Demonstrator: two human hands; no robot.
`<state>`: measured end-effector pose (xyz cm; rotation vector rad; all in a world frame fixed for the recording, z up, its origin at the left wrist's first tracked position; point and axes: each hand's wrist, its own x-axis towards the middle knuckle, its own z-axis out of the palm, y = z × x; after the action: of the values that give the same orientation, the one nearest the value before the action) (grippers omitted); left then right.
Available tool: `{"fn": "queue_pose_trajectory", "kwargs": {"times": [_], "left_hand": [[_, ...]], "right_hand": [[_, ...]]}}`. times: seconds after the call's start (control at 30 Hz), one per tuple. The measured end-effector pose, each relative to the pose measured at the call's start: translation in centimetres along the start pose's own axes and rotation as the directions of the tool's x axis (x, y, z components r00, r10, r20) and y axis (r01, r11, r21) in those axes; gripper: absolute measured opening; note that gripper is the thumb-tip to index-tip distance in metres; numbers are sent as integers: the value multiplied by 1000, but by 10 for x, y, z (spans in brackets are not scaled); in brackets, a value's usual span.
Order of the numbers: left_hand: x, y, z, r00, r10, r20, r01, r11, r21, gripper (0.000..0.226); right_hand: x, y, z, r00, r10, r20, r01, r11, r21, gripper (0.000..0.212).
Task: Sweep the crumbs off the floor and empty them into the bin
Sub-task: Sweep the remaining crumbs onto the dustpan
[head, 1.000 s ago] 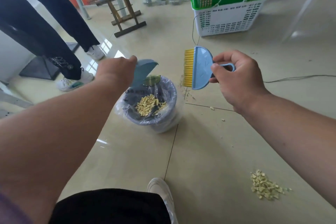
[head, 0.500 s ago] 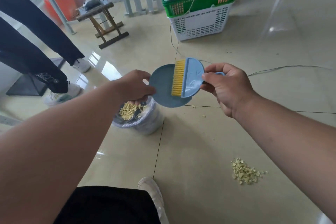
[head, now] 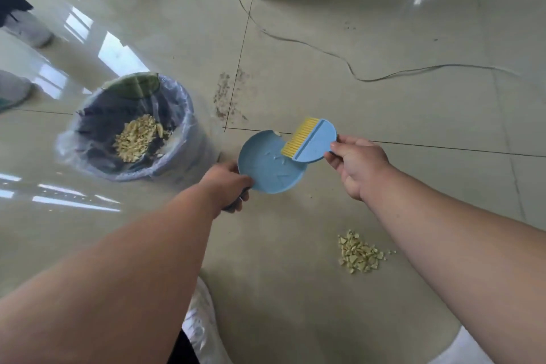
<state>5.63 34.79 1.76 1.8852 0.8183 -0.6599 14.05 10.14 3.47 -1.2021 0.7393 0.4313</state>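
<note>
hidden: dustpan (head: 270, 167) handle buried in left hand (head: 229, 185); brush (head: 310, 139) handle covered by right hand (head: 359, 164)
left hand: fist closed round dustpan handle, pan held flat above the floor
right hand: pinching the brush, yellow bristles over pan's far edge
dustpan: blue, round, a few pale flecks inside
crumbs (head: 359, 253): pale yellow pile on floor tile, below right hand
bin (head: 133, 130): bag-lined, left of pan, crumbs inside

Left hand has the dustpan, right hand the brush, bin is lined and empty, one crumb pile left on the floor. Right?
Not quite: the bin is lined but not empty. The head view shows a heap of yellow crumbs inside it. The rest holds: left hand on the dustpan, right hand on the brush, one crumb pile on the floor.
</note>
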Motion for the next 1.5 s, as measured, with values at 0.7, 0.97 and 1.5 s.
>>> {"fn": "queue_pose_trajectory", "kwargs": {"times": [0.7, 0.97, 1.5], "left_hand": [[107, -108, 3, 890, -143, -434, 131, 990, -57, 53], [47, -91, 1, 901, -141, -411, 78, 983, -167, 13], [64, -68, -22, 907, -16, -421, -70, 979, -190, 15]], "right_hand": [[86, 91, 46, 980, 180, -79, -186, 717, -672, 19], [19, 125, -76, 984, 64, -165, -164, 681, -713, 20], [19, 170, 95, 840, 290, 458, 458, 72, -886, 28]]}}
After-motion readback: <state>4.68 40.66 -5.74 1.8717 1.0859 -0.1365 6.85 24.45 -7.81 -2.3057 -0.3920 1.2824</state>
